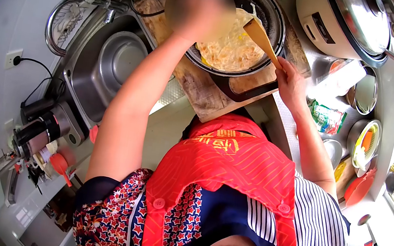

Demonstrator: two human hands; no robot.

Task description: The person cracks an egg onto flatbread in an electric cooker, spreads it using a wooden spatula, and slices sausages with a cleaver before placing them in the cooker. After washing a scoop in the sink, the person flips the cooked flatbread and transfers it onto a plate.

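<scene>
A browned flat pancake [234,51] with bits of yellow egg lies in a round dark pan [279,30]. My right hand [291,84] is closed around the handle of a wooden spatula [261,38], whose blade rests over the right side of the pancake. My left hand [199,12] reaches over the left side of the pan. A blur covers it, so its fingers and anything in them are hidden. The pan's black handle [251,91] points toward me. Under the pan is a worn wooden board [195,86].
On the left is a steel sink with a metal basin [122,57] and a curved faucet [53,23]. A white rice cooker [321,21] stands at the back right. Along the right counter are a green packet [326,118], a strainer bowl [364,142] and a red-orange dish [360,185].
</scene>
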